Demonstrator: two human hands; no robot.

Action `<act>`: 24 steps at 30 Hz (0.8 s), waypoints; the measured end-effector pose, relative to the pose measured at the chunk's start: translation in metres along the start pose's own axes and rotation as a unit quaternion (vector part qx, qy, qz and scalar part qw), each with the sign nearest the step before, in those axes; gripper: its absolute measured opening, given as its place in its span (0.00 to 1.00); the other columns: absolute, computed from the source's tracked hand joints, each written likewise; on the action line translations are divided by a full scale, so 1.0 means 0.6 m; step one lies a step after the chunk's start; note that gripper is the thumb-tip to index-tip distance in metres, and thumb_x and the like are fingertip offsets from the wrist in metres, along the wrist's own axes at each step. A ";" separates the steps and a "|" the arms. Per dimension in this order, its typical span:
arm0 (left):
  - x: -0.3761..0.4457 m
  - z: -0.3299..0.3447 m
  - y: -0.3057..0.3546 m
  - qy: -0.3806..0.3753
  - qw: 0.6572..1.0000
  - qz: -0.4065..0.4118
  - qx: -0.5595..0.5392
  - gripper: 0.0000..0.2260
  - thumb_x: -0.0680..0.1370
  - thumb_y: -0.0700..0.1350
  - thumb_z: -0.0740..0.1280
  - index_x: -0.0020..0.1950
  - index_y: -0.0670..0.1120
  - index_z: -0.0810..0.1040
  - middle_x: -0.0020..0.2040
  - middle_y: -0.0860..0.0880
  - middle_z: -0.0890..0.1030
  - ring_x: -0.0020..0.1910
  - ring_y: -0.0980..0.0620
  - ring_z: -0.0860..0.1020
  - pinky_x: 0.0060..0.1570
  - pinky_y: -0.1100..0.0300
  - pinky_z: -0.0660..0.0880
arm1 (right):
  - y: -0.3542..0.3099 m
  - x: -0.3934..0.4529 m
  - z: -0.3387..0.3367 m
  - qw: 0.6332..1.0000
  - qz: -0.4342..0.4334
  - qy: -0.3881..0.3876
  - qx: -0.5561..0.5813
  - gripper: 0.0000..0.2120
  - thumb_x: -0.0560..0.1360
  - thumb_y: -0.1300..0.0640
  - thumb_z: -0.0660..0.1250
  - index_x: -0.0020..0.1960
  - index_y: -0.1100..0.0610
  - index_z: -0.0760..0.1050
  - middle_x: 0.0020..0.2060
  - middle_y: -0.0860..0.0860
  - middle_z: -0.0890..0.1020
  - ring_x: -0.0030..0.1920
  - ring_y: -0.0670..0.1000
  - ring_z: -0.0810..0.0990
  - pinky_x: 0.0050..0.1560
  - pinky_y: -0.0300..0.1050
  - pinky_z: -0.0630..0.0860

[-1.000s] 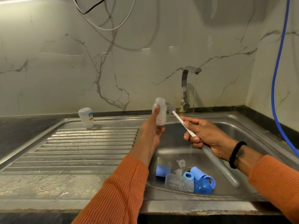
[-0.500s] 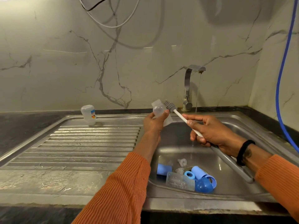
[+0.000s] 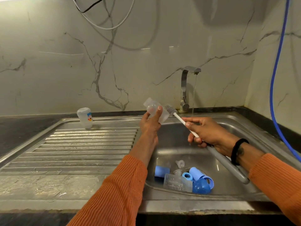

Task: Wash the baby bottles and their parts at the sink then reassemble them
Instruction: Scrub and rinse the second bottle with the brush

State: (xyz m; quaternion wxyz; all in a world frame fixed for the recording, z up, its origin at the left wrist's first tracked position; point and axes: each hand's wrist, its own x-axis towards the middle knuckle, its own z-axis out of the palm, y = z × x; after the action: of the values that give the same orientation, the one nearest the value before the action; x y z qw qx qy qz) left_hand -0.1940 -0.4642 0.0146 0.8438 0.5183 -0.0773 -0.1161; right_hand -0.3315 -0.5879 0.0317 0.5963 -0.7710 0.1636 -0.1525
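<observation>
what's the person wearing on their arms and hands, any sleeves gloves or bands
Both arms are in ribbed orange knit sleeves: the left sleeve is pushed well up the forearm, and the right sleeve stops short of the wrist. The left hand and right hand are bare, with no gloves. A black band circles the right wrist, with a small dark mark on the forearm beside it.

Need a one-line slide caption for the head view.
Left hand holds a clear baby bottle beside the brush gripped by the right hand, tap running.
</observation>
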 end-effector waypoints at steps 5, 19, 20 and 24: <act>0.015 -0.005 0.002 0.034 0.993 -0.030 -0.108 0.29 0.75 0.46 0.76 0.73 0.45 0.70 0.64 0.41 0.78 0.63 0.41 0.79 0.63 0.48 0.78 | -0.002 -0.008 0.000 1.000 0.015 -0.018 0.007 0.15 0.85 0.56 0.63 0.71 0.49 0.76 0.30 0.58 0.80 0.21 0.44 0.68 0.21 0.37 0.65; 0.000 0.003 -0.006 -0.022 0.999 -0.027 0.017 0.29 0.74 0.51 0.77 0.70 0.44 0.72 0.62 0.42 0.81 0.58 0.45 0.83 0.48 0.57 0.82 | 0.042 0.030 -0.046 0.987 0.038 0.155 -0.023 0.05 0.84 0.60 0.64 0.54 0.59 0.78 0.34 0.58 0.86 0.26 0.48 0.79 0.27 0.39 0.74; -0.002 0.004 -0.008 -0.027 0.998 -0.023 0.045 0.30 0.73 0.53 0.78 0.71 0.44 0.72 0.62 0.42 0.81 0.57 0.46 0.83 0.49 0.57 0.83 | 0.048 0.034 -0.053 0.984 0.036 0.171 -0.026 0.05 0.84 0.60 0.64 0.54 0.61 0.78 0.35 0.58 0.85 0.28 0.49 0.79 0.29 0.40 0.74; -0.004 0.006 -0.021 -0.029 0.986 0.010 0.164 0.31 0.73 0.57 0.77 0.70 0.45 0.73 0.61 0.44 0.81 0.57 0.47 0.83 0.50 0.57 0.83 | 0.056 0.047 -0.075 0.974 0.046 0.222 -0.020 0.04 0.82 0.64 0.65 0.51 0.63 0.79 0.42 0.62 0.86 0.33 0.52 0.82 0.34 0.42 0.81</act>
State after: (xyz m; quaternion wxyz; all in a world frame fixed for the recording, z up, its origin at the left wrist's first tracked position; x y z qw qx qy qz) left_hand -0.1988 -0.4718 0.0052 0.7459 0.6451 -0.1248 -0.1088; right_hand -0.3277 -0.6475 0.0114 0.5359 -0.7214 0.3300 -0.2889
